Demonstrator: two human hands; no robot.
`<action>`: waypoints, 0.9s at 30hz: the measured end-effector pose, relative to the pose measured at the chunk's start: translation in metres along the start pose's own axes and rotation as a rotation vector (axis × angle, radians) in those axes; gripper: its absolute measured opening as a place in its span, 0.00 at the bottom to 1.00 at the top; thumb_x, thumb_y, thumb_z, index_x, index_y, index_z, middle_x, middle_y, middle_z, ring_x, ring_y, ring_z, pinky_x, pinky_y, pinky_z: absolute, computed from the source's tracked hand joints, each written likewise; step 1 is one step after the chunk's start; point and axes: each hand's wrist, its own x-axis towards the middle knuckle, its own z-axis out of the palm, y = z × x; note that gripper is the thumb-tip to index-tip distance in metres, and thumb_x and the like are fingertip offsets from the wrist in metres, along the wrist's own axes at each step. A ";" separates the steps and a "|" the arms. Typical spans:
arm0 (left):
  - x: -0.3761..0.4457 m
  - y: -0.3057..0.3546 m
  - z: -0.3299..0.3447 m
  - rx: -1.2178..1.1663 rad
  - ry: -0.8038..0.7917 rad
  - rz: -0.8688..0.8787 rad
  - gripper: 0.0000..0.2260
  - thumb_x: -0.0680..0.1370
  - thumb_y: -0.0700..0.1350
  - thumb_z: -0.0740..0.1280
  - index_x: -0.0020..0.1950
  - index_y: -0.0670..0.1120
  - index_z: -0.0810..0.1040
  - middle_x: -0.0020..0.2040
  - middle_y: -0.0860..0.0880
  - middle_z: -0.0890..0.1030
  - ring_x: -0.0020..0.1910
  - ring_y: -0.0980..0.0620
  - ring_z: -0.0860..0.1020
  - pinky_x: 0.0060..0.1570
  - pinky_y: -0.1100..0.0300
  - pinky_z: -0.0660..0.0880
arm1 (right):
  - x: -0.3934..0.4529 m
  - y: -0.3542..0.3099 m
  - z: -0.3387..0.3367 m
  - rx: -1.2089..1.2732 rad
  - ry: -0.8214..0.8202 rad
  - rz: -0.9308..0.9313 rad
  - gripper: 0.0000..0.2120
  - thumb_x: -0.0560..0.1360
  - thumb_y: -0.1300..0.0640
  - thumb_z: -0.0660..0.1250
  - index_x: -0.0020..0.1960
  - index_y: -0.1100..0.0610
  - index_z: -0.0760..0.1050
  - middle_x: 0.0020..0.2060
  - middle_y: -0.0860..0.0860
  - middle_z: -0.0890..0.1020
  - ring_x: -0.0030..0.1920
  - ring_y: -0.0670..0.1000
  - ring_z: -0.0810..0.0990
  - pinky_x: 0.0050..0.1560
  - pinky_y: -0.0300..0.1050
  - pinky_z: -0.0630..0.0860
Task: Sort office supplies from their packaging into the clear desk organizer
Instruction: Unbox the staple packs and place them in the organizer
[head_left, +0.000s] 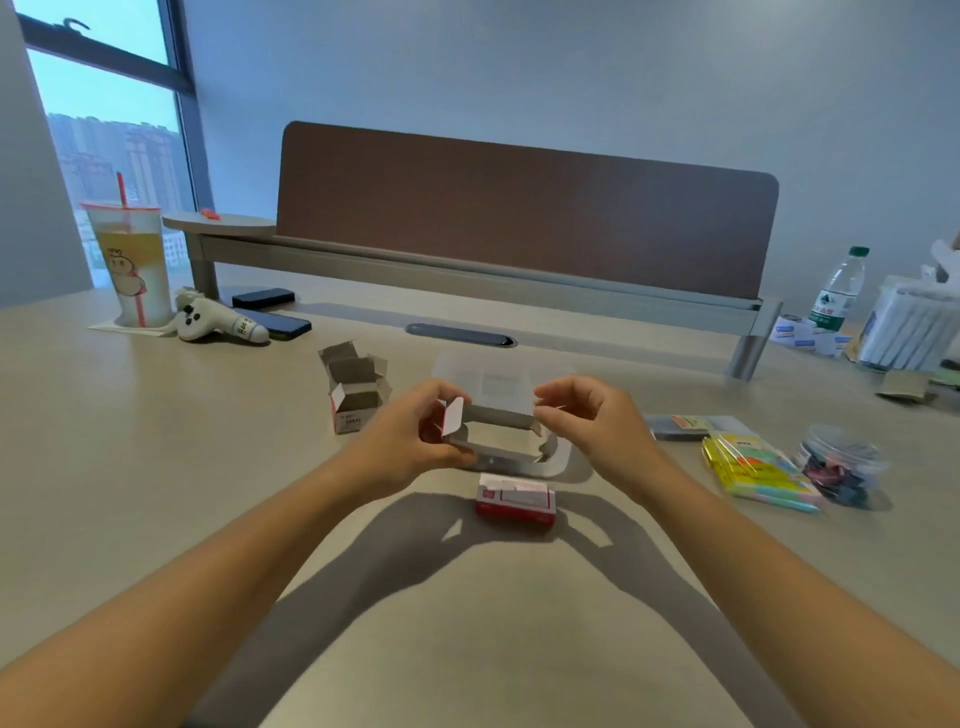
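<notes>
Both hands hold a small open cardboard box (493, 423) above the desk centre. My left hand (415, 436) grips its left end, where a red and white flap stands open. My right hand (587, 415) pinches the flap at its right end. The clear desk organizer (558, 460) lies right behind and below the box, mostly hidden by it. A closed red and white box (516, 501) rests on the desk just in front of my hands. Two opened boxes (356, 387) stand to the left.
At right lie a yellow pack of sticky notes (753, 470), a clear tub of binder clips (841, 465) and a flat dark pack (680, 426). Far left: a drink cup (130, 265), a plush toy (218, 319), two phones (270, 312). A water bottle (839, 291) and tissue pack (909, 325) sit far right.
</notes>
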 end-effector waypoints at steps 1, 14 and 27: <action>-0.007 -0.004 0.001 0.011 0.008 -0.018 0.16 0.70 0.38 0.69 0.52 0.50 0.69 0.49 0.45 0.76 0.49 0.46 0.78 0.53 0.56 0.77 | -0.009 0.005 0.001 -0.046 -0.013 -0.001 0.05 0.73 0.59 0.65 0.48 0.54 0.72 0.41 0.45 0.76 0.41 0.43 0.75 0.42 0.32 0.73; -0.062 -0.058 -0.043 0.305 0.247 -0.348 0.17 0.73 0.44 0.67 0.60 0.46 0.68 0.45 0.52 0.74 0.42 0.53 0.73 0.41 0.63 0.69 | -0.046 0.017 0.046 -0.618 -0.351 -0.096 0.17 0.75 0.51 0.62 0.62 0.55 0.70 0.63 0.52 0.73 0.61 0.49 0.70 0.61 0.40 0.68; -0.039 -0.108 -0.082 0.720 0.327 -0.611 0.25 0.70 0.60 0.67 0.58 0.45 0.71 0.53 0.45 0.77 0.51 0.46 0.74 0.50 0.54 0.72 | 0.002 0.001 0.132 -0.676 -0.516 -0.078 0.32 0.75 0.41 0.55 0.73 0.48 0.45 0.75 0.48 0.48 0.74 0.52 0.52 0.70 0.51 0.59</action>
